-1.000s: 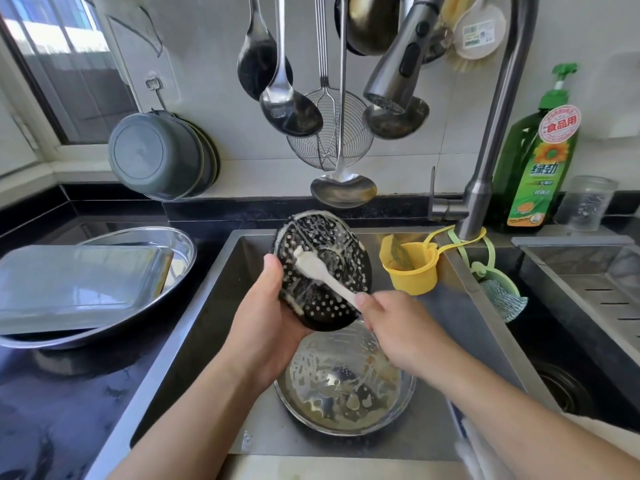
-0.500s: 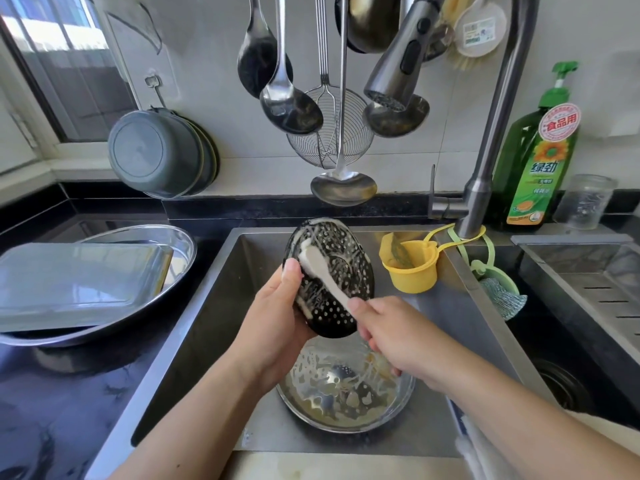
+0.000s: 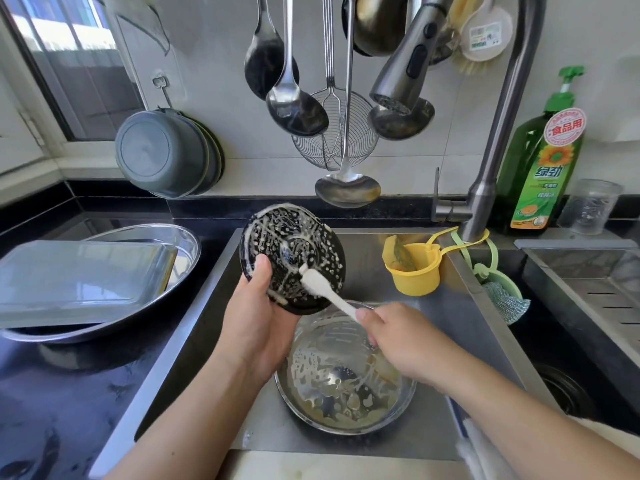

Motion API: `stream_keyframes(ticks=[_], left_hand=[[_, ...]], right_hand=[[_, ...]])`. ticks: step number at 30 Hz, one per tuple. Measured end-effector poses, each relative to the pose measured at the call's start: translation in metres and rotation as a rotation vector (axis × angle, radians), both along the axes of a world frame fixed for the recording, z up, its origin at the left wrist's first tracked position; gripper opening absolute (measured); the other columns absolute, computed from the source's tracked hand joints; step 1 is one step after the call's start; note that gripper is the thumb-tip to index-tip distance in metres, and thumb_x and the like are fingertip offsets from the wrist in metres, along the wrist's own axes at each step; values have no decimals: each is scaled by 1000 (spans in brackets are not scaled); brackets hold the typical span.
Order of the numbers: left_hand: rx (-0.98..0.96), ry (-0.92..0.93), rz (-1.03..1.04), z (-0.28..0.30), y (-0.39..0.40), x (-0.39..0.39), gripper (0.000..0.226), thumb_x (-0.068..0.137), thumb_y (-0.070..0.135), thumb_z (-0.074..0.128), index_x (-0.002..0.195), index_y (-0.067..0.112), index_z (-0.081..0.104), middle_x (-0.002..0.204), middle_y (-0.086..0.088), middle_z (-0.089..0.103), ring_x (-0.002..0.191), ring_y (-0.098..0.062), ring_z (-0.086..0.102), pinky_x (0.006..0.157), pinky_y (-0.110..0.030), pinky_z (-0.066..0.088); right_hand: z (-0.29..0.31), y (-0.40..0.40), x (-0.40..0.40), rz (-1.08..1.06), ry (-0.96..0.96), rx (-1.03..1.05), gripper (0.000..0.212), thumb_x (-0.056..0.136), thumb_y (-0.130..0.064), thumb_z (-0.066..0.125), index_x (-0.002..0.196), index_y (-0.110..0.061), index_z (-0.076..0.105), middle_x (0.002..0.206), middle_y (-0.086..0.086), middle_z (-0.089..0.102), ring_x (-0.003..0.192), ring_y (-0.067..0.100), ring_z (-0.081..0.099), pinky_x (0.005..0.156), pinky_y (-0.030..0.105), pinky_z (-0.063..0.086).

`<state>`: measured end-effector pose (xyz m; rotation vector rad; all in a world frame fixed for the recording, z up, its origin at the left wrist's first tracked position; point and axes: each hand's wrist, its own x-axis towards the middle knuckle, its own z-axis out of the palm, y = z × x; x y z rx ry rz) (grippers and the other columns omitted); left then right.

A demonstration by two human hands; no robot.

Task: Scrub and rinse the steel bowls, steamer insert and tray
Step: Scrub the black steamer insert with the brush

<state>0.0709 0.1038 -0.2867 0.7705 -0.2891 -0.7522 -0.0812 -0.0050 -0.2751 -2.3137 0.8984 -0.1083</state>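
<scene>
steamer insert (image 3: 291, 251): perforated, soapy, tilted over sink | bowl (image 3: 346, 375): sudsy, below | tray (image 3: 79, 278): left counter

This is a home kitchen. A steel sink (image 3: 485, 306) sits in a shiny black table (image 3: 69, 393), with a tall tap (image 3: 498, 126) over it. Big spoons (image 3: 294, 109) and a wire scoop (image 3: 332, 140) hang on the white tiled wall. A green bottle of dish soap (image 3: 540, 168) stands by the tap.

You have one steamer insert (image 3: 292, 259) above one soapy bowl (image 3: 346, 375) in the sink (image 3: 450, 306); left of it, one tray (image 3: 79, 278)
</scene>
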Motion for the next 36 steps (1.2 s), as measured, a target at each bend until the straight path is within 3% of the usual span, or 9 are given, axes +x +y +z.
stream_keyframes(ticks=[3,9,13,16,20,25,29,33,36], left_hand=[[14,-24,1,2,1,-3,48,112,34,32,149,8,49,139,-17,65,127,-34,64,106,-56,48],[46,-27,-51,2,-1,-10,49,112,34,34,150,7,48,141,-17,64,131,-33,61,114,-56,42],[-6,23,-42,4,0,-6,50,110,36,35,150,7,46,141,-19,63,130,-37,61,111,-60,44],[-25,45,-38,4,1,-5,50,110,36,36,151,8,45,142,-19,63,129,-39,62,105,-59,52],[-66,68,7,2,2,0,51,112,36,31,153,9,42,144,-18,61,130,-39,61,111,-61,46],[-75,77,57,2,2,5,50,114,35,27,152,8,44,141,-15,64,128,-34,64,110,-57,46],[-16,83,13,1,1,-8,45,112,33,35,150,11,47,138,-17,66,124,-38,66,107,-63,48],[-42,114,56,10,4,-4,45,113,32,33,148,8,48,134,-16,68,117,-32,70,86,-50,62],[-72,106,82,13,5,0,45,114,30,29,148,6,47,134,-15,69,119,-28,70,87,-44,63]], right_hand=[[-3,10,1,88,9,29,50,108,-45,36,67,-20,50,57,-3,47,51,12,43,52,29,33],[-1,-2,1,-14,-113,71,51,107,-46,38,65,-19,49,50,-5,42,51,14,40,54,31,30],[-5,10,0,76,-71,94,50,106,-47,40,65,-19,50,49,-5,43,44,8,39,51,28,32],[-6,16,2,125,-49,-9,49,106,-47,38,70,-17,52,56,-3,46,51,10,42,52,31,32],[-2,-1,-2,106,-25,-101,50,106,-47,40,74,-12,56,67,2,53,64,21,52,62,36,41],[0,-29,-14,36,42,-144,52,105,-48,41,81,-7,60,76,9,64,67,22,55,60,34,37],[-5,-5,-3,139,-1,-151,51,104,-50,43,76,-10,58,81,11,66,73,26,61,68,39,48],[-5,-17,-4,77,9,-159,52,104,-50,43,76,-9,59,78,11,66,72,24,60,66,38,46],[2,-35,-15,-26,52,-151,52,105,-49,41,78,-9,60,73,9,62,68,22,55,61,34,38]])
